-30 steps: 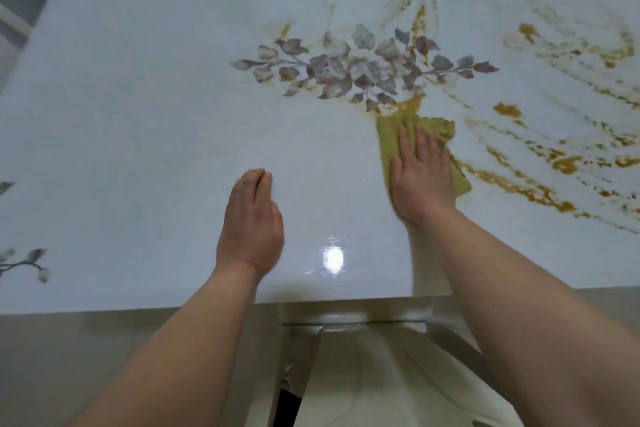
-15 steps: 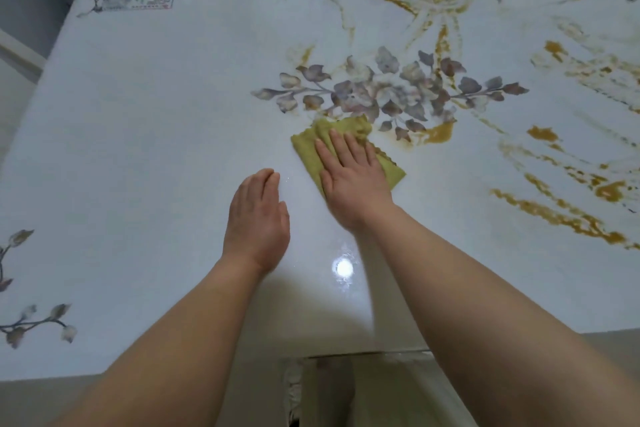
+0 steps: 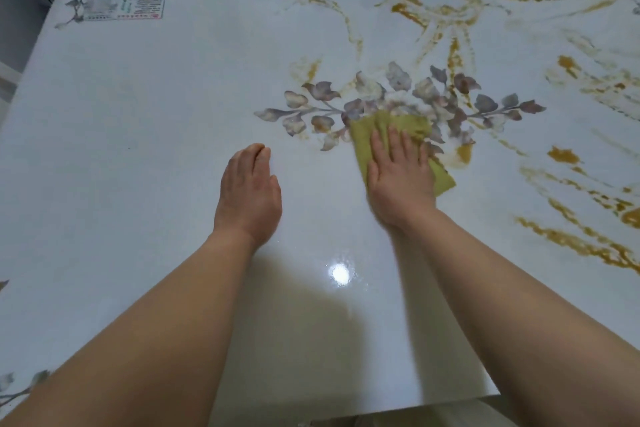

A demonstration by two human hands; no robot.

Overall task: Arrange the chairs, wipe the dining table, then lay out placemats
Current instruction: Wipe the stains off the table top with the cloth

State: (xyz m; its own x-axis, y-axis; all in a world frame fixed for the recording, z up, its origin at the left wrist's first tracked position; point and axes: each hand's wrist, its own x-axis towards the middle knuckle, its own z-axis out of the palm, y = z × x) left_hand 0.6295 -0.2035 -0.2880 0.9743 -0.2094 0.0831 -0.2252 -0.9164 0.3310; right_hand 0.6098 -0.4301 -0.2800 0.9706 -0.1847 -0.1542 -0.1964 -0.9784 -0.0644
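Near the table's (image 3: 156,121) front edge, left hand (image 3: 247,192) rests flat, fingers straight, holding nothing. Mid-table, right hand (image 3: 398,180) presses cloth (image 3: 408,123) flat. Left half looks clean; yellow smears (image 3: 562,155) cover right side to far edge. Wiping perhaps half done; no placemats visible.
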